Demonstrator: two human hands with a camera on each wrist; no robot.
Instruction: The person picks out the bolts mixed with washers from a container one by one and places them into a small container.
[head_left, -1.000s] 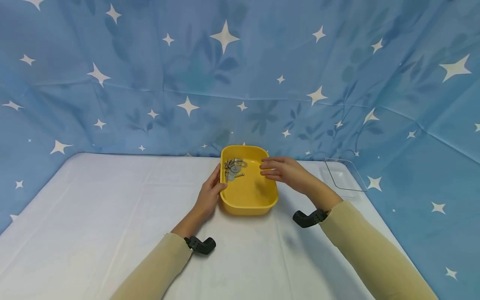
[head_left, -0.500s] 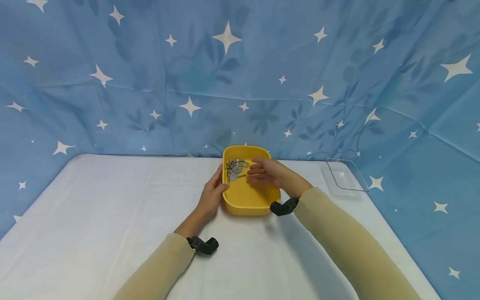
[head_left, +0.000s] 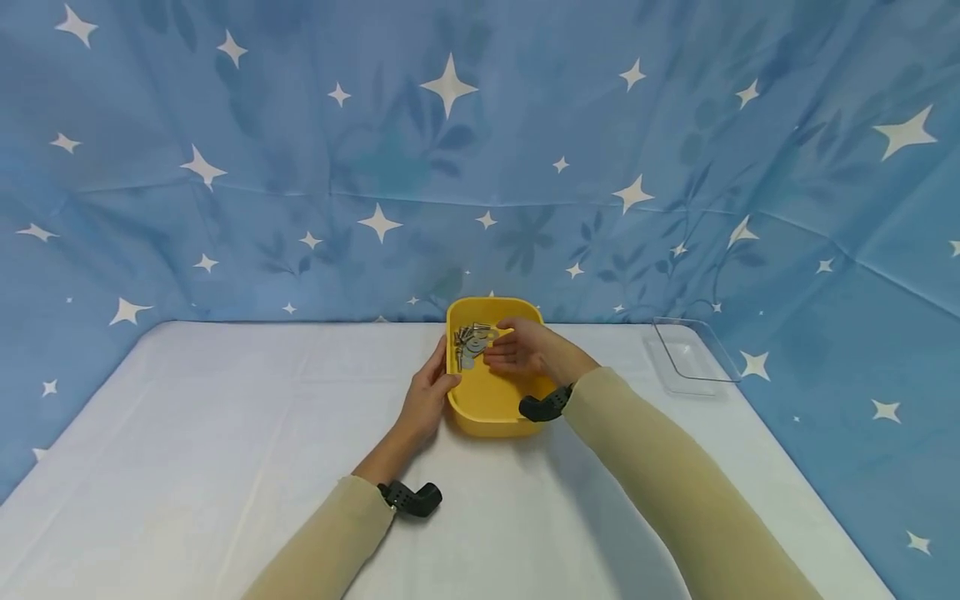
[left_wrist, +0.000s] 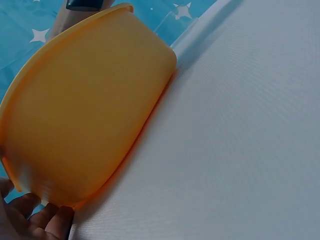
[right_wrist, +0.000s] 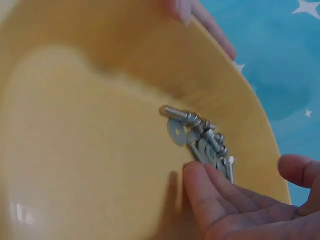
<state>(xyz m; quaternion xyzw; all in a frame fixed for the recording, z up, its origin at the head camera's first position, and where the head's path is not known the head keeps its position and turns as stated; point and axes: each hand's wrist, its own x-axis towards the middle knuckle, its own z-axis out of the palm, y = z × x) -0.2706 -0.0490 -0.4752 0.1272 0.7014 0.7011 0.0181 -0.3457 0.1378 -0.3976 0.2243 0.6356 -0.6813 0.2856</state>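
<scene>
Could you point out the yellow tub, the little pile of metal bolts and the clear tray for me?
yellow tub [head_left: 491, 414], head view, near wall.
metal bolts [right_wrist: 202, 135], right wrist view, middle of the pile.
clear tray [head_left: 686, 363], head view, its bare floor.

A white cloth [head_left: 225, 467] covers the counter. Behind it and along the right side hangs a blue curtain [head_left: 300, 167] with white stars and dark leaf shapes. A clear tray [head_left: 686, 360] lies near the counter's far right corner.
</scene>
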